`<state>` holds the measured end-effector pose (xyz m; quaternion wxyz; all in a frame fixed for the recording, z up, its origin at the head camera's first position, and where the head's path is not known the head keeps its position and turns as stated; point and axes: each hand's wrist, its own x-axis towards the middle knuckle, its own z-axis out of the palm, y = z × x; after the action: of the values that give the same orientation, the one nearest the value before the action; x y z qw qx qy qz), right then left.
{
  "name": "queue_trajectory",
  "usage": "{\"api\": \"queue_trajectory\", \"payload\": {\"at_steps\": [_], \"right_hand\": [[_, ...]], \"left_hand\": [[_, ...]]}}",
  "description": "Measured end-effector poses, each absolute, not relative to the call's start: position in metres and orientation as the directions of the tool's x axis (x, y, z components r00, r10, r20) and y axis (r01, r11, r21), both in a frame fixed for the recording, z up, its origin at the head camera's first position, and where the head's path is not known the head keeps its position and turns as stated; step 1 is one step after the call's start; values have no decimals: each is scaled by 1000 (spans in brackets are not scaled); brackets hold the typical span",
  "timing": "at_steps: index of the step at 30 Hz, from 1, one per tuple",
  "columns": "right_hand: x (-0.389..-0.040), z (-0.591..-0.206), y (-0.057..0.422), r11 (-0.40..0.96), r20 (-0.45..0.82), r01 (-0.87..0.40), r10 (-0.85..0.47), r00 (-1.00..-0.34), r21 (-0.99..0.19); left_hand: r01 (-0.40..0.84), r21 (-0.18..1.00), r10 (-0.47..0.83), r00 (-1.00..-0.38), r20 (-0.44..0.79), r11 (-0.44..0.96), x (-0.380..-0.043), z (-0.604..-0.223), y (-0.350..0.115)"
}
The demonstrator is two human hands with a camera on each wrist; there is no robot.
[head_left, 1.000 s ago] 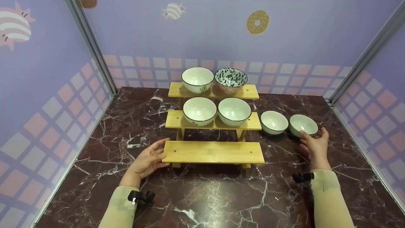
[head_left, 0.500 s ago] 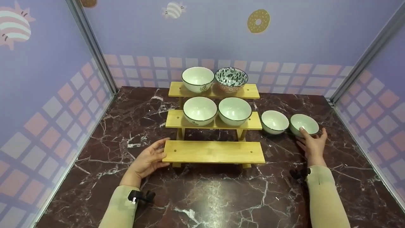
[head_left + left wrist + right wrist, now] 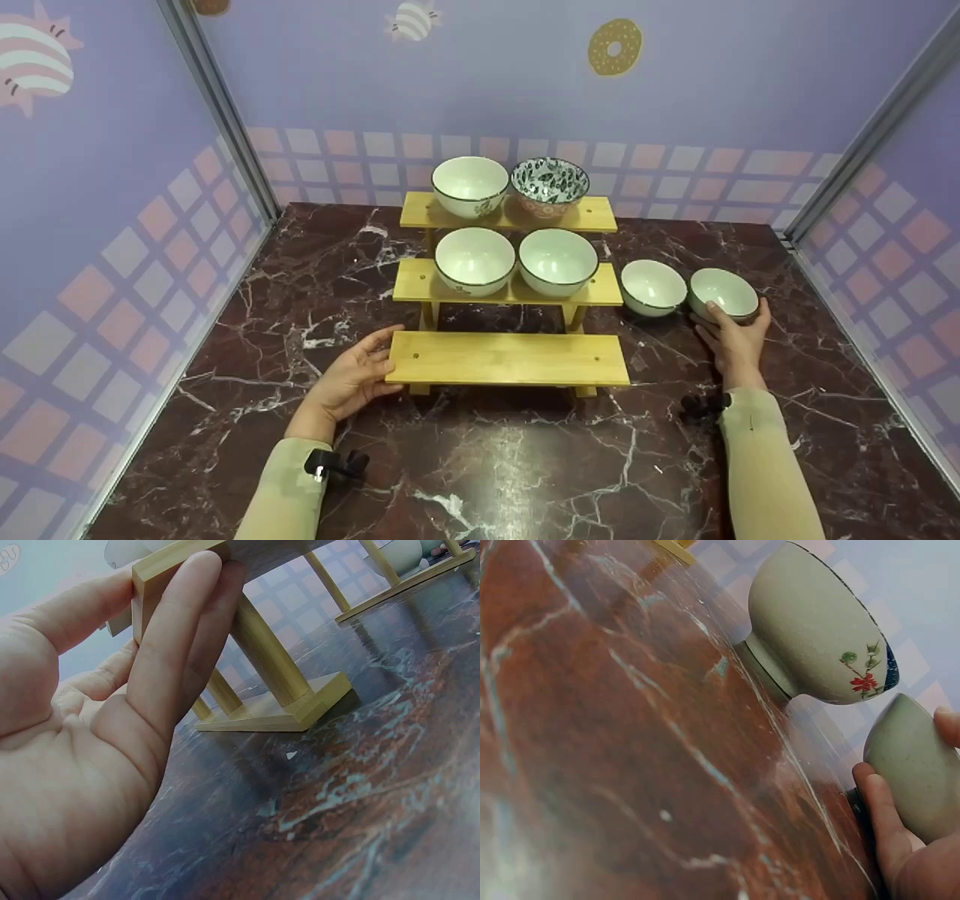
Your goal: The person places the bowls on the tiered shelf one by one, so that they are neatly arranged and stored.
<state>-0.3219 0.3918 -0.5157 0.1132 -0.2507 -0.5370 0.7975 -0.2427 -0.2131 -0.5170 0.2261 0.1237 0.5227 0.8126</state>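
Note:
A three-tier wooden stand [image 3: 506, 358] stands on the table. My left hand [image 3: 356, 379] grips the left end of its lowest board; the left wrist view shows fingers [image 3: 176, 622] against the board's end and underside. At the right, my right hand [image 3: 739, 341] holds a small pale green bowl [image 3: 724, 291], thumb at its near rim and other fingers around its outside. In the right wrist view this bowl [image 3: 915, 765] is tilted. Just left of it sits a small white bowl [image 3: 652, 289], with a red flower on its outside [image 3: 817, 630].
On the middle tier are a white bowl [image 3: 474, 262] and a pale green bowl [image 3: 559, 262]. The top tier bears another white bowl [image 3: 470, 187] and a leaf-patterned bowl [image 3: 550, 187]. Patterned wall panels [image 3: 480, 90] enclose the dark marbled table [image 3: 525, 465].
My right hand has shifted slightly left and closed in around the small green bowl, its fingers reaching further under the near side. My left hand and the stand have stayed put.

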Motion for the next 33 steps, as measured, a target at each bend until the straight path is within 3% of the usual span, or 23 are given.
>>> {"api": "queue_trajectory", "payload": {"at_steps": [11,33], "right_hand": [[-320,-516,393,-483,-305,47,472,-827,-875],[-295,-494,401,-540,-261,-3,412,-873,-842]], "left_hand": [[-239,900,501,-865,-27,-364,-243,-517,-213],[-240,904,494,-869,-37,-353,-242,-516,-213]]}}
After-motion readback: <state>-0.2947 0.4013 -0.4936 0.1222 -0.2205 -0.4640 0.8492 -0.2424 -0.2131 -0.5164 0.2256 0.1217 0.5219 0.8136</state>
